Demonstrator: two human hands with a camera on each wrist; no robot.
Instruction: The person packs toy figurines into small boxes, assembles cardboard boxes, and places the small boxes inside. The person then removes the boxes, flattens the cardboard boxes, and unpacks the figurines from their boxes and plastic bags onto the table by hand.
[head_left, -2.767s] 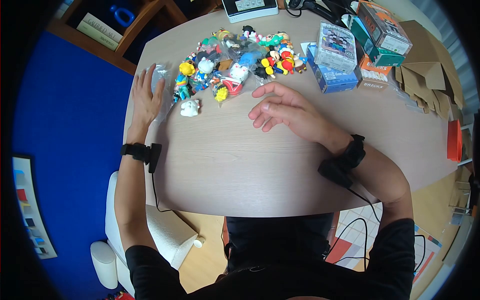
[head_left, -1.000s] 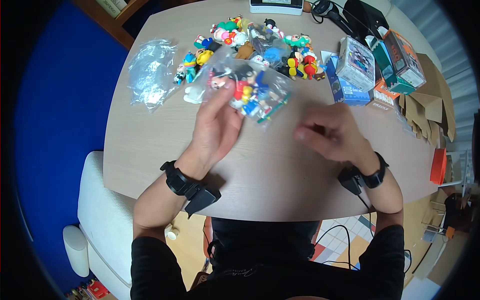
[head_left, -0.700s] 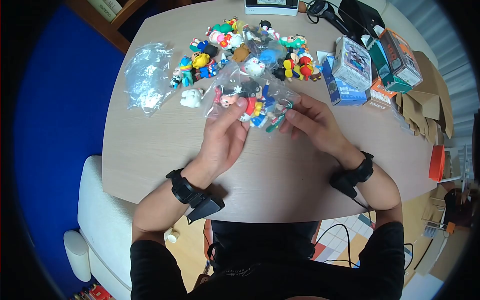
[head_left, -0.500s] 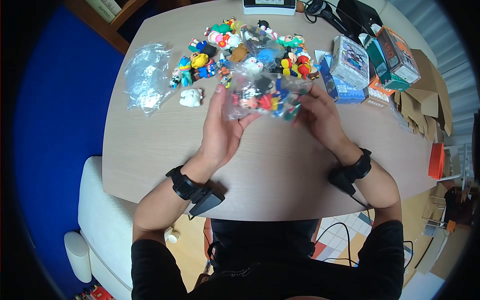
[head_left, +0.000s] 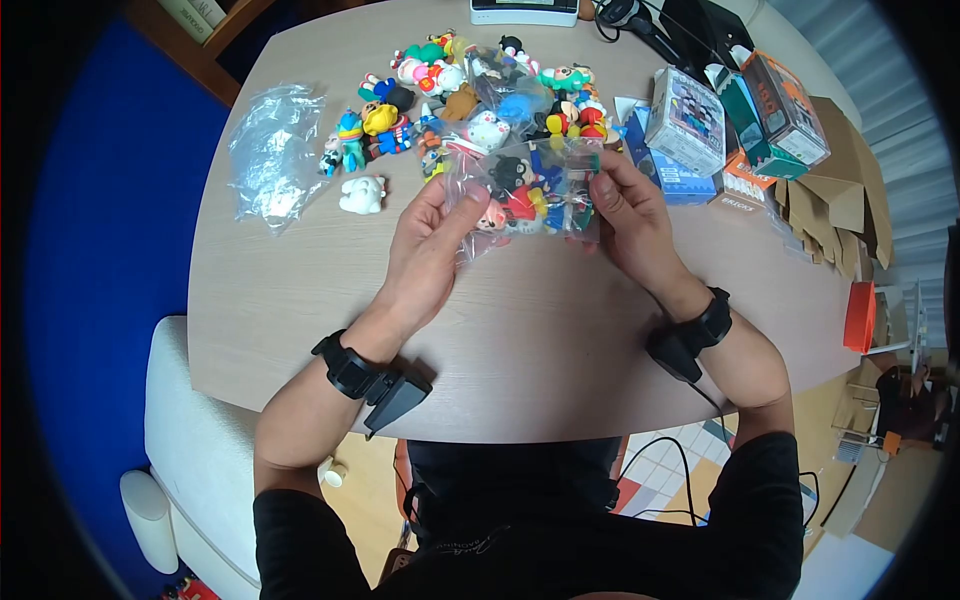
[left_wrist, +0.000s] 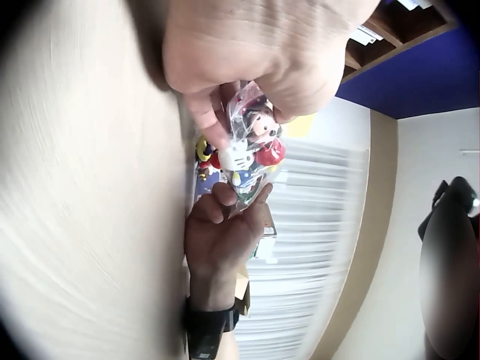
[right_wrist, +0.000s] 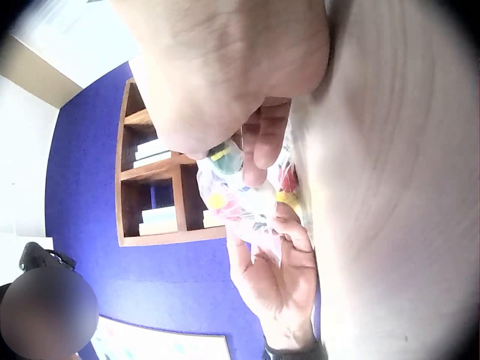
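Above bench (head_left: 300, 300): my left hand (head_left: 425, 245) and right hand (head_left: 630, 225) pinch clear bag of figures (head_left: 525, 190) at opposite ends. Bag looks unopened; loose figures (head_left: 440, 90) unsorted behind.

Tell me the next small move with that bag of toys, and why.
Probably pull the bag open at its right end. Both hands already hold it off the table: the left hand grips the left side, the right hand pinches the right edge, and the toys are still inside.
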